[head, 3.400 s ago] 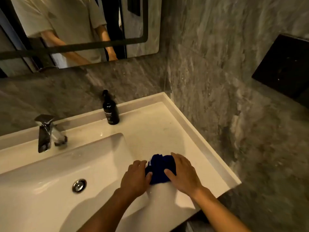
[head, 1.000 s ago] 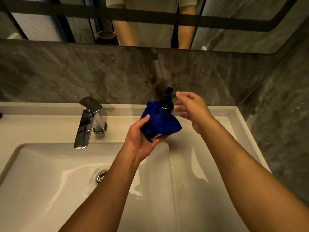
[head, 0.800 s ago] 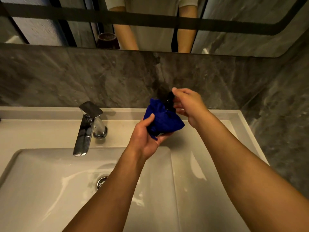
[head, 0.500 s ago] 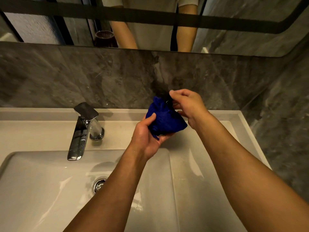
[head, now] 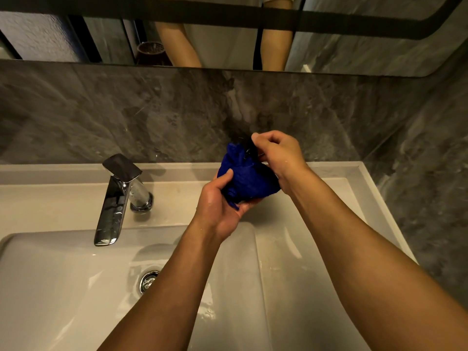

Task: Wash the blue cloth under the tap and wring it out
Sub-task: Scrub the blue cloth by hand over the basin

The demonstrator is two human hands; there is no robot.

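Left hand cups blue cloth; right hand apparently on pump.

blue cloth lifted off counter, right hand reaching pump

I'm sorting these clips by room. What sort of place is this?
Most likely a bathroom: a white sink with a chrome tap, a mirror above, and grey stone-look walls.
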